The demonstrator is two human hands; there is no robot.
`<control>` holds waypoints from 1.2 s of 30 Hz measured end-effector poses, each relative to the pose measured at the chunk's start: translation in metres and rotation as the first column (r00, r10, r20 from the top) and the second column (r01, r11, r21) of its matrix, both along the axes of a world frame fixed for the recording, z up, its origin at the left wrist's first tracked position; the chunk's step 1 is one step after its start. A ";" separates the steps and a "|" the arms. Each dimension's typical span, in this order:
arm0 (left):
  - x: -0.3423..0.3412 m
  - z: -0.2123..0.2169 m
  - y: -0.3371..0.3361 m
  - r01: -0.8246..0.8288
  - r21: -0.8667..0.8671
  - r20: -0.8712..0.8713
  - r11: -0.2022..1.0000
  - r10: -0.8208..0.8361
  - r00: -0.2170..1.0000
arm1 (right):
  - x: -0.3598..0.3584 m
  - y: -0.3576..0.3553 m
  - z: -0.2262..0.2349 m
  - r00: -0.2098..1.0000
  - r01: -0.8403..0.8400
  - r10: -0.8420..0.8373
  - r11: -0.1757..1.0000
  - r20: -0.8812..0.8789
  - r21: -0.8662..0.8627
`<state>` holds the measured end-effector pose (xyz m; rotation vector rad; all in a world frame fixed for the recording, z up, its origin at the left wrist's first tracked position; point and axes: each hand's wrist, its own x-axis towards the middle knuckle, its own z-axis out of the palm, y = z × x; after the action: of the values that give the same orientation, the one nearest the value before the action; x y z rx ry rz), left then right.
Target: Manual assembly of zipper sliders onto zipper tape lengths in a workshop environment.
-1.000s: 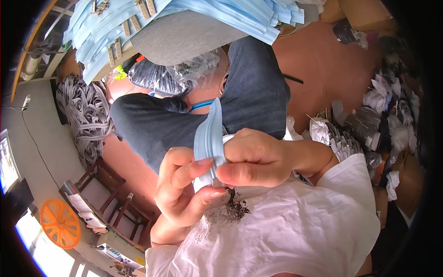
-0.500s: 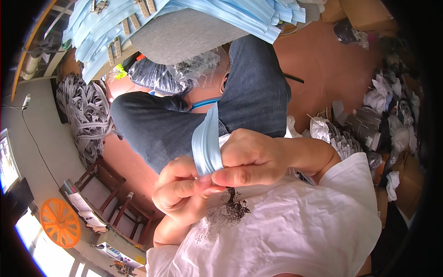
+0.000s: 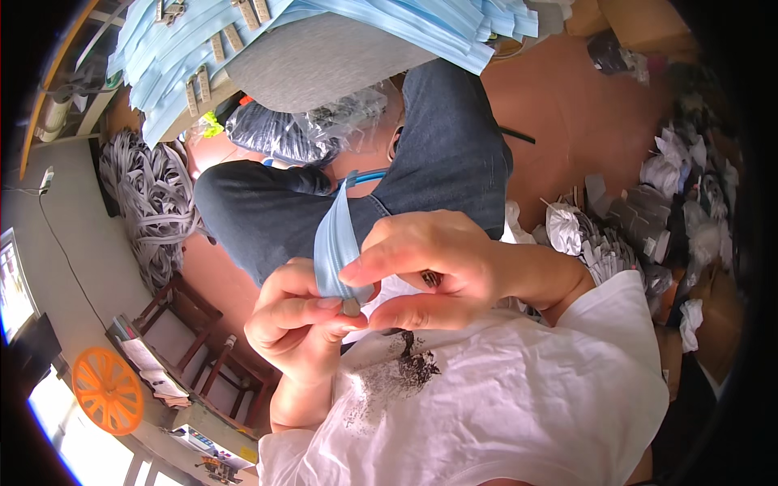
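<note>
In front of my chest I hold a light blue zipper (image 3: 335, 247), its tape rising and curving away from my fingers. My left hand (image 3: 296, 324) is closed, pinching the zipper's lower end between thumb and fingers. A small pale metal piece (image 3: 350, 307), perhaps a slider, shows at that end by the thumb tip. My right hand (image 3: 433, 267) has its index fingertip against the tape's right edge, while the thumb lies lower and apart from it. Small dark metallic pieces (image 3: 431, 279) show inside its curled fingers; their kind is hard to make out.
Many light blue zippers (image 3: 340, 10) with metal pulls (image 3: 203, 83) lie on a grey-topped table (image 3: 324, 65) ahead. Grey strips (image 3: 150, 202) are heaped at left, near a wooden stool (image 3: 174, 316). Bags and scraps (image 3: 648, 211) crowd the right floor.
My left hand and the zipper have shifted slightly left. The right thumb has come away from the zipper's end, opening a gap to the index finger; metallic pieces now show in the hand.
</note>
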<state>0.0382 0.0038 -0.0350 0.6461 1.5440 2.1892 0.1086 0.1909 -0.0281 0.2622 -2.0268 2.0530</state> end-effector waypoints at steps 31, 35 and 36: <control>-0.003 0.003 -0.003 -0.004 -0.218 -0.245 0.976 -0.050 0.968 | -0.004 -0.013 -0.017 0.899 0.369 -0.304 0.913 -0.315 0.175; 0.002 0.007 0.001 -0.017 -0.174 -0.097 0.985 0.000 0.995 | -0.005 -0.011 -0.011 0.915 0.348 -0.283 0.914 -0.286 0.208; 0.004 0.008 0.003 -0.047 -0.132 0.020 0.990 0.050 0.999 | -0.005 -0.011 -0.012 0.925 0.332 -0.274 0.920 -0.265 0.208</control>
<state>0.0423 0.0065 -0.0272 0.5457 1.6919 2.1006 0.1034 0.1802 -0.0399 0.2033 -2.0298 1.5082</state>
